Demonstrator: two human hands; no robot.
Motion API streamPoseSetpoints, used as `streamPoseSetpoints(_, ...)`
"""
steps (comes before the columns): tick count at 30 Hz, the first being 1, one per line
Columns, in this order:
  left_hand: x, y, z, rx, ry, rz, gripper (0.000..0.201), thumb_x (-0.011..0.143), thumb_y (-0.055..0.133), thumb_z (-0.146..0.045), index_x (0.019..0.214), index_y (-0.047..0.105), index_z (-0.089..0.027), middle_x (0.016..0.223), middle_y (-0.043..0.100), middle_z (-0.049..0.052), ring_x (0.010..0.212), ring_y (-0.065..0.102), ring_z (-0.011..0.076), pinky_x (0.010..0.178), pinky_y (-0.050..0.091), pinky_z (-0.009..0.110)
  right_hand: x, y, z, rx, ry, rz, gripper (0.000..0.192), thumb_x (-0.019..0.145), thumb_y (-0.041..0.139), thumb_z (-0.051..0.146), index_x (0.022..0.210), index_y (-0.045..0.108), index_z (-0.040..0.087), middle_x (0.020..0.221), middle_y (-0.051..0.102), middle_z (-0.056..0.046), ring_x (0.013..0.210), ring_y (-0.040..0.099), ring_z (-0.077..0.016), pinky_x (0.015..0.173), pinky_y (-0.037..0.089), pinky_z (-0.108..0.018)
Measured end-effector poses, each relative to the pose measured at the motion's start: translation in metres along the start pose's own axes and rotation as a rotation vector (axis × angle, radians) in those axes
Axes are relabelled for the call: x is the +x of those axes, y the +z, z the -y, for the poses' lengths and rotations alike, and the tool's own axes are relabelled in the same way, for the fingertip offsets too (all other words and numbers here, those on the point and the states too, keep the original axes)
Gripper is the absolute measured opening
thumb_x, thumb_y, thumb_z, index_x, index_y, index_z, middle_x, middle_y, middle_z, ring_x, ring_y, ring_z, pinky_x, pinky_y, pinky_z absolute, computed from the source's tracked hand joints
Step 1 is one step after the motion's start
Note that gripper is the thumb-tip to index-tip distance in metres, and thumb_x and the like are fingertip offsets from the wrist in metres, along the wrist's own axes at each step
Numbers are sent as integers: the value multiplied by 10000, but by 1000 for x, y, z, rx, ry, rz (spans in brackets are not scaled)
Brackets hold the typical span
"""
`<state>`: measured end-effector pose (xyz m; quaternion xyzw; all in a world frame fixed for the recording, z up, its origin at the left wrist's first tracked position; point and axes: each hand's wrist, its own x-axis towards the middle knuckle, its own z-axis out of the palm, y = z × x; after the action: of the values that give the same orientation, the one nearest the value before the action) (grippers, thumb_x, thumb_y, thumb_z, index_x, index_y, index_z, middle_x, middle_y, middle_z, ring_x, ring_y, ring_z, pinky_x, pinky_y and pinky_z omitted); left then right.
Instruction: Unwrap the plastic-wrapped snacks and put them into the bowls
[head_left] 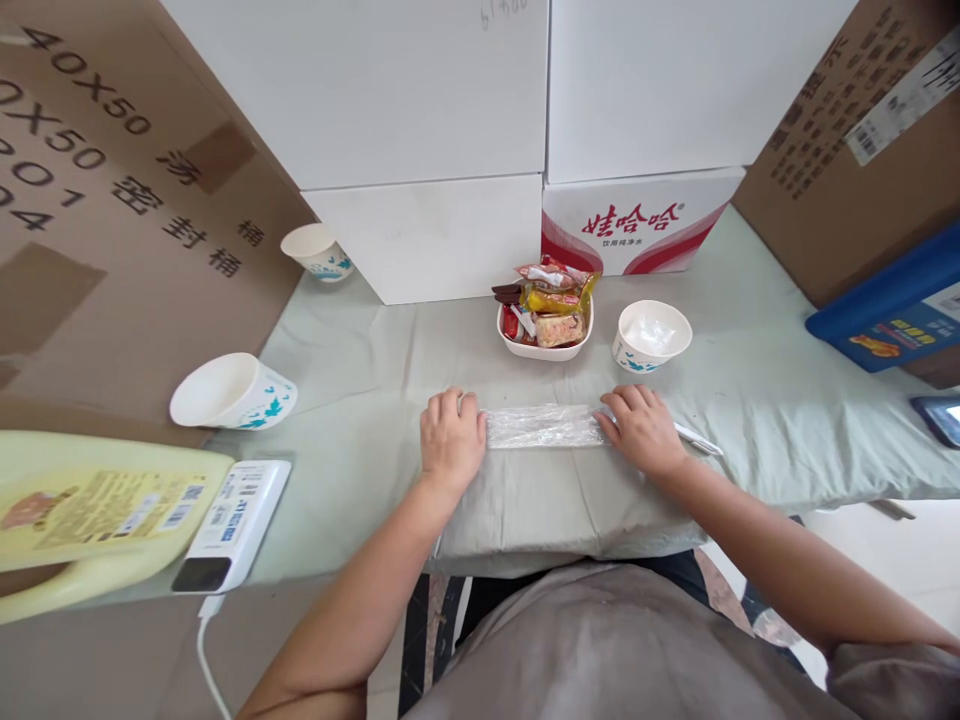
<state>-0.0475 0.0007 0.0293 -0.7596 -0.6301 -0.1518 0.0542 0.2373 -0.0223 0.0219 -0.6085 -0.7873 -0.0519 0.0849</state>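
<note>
Stretched out lengthwise near the table's front edge is a narrow, wrinkled strip of clear plastic film (544, 426). My left hand (452, 437) is closed over its left end, fingers pointing away from me. At the right end my right hand (645, 430) has its thumb and bent fingers on the film; what lies under the palm is hidden. A slim white pen-like object (699, 438) sticks out from beneath the right hand's outer side. Just beyond the film stands a white bowl (544, 351) heaped with packaged snacks (555, 302).
A paper cup (630, 353) with clear plastic inside stands right of the bowl. Two more cups, near (262, 395) and far (330, 265), are at left, beside a yellow jug (112, 500) and a cabled power bank (234, 525). White boxes (450, 240) line the back; a phone (937, 418) lies right.
</note>
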Motion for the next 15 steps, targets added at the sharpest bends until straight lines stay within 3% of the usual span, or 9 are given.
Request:
streamPoseSetpoints(2,-6,-1,-12,-46,144,-96,315,929,489,-272,1181,614,-129,1294,575,186,1233,498,342,1005,391,481,-3,1,4,72,-176,-90,395,972,455,415,1191,620,130,1257,610,-175,1225,500,-318,1007,375,-454)
streamPoseSetpoints(3,-11,0,-19,-86,251,-80,373,943,477,-308,1262,573,-140,1364,535,179,1301,446,339,1058,346,500,-4,3,7,104,-277,-91,461,968,454,458,1271,580,134,1347,560,-172,1310,430,-322,1067,327,-483)
streamPoseSetpoints(6,-26,13,-35,-159,493,154,619,923,504,-496,1450,399,-189,1523,385,154,1427,283,363,1131,235,582,-8,14,18,151,-469,35,747,904,465,638,1461,396,146,1516,392,-161,1438,241,-351,1134,220,-568)
streamPoseSetpoints(9,-37,25,-35,-128,410,316,742,867,550,-594,1487,351,-238,1572,303,139,1457,188,416,1117,171,680,-12,22,19,169,-468,161,855,866,470,699,1503,327,147,1551,327,-171,1455,195,-370,1127,210,-608)
streamPoseSetpoints(12,-40,23,-26,-91,255,275,693,868,581,-538,1461,407,-224,1563,316,154,1454,177,435,1113,165,695,-22,18,9,173,-429,181,842,859,486,697,1490,361,154,1555,316,-175,1453,194,-383,1118,215,-622)
streamPoseSetpoints(15,-43,10,-21,-71,145,187,524,909,546,-410,1369,525,-159,1466,435,203,1379,332,429,1072,314,631,-42,7,-2,182,-407,151,862,833,520,706,1467,396,135,1530,355,-193,1424,256,-387,1094,279,-590)
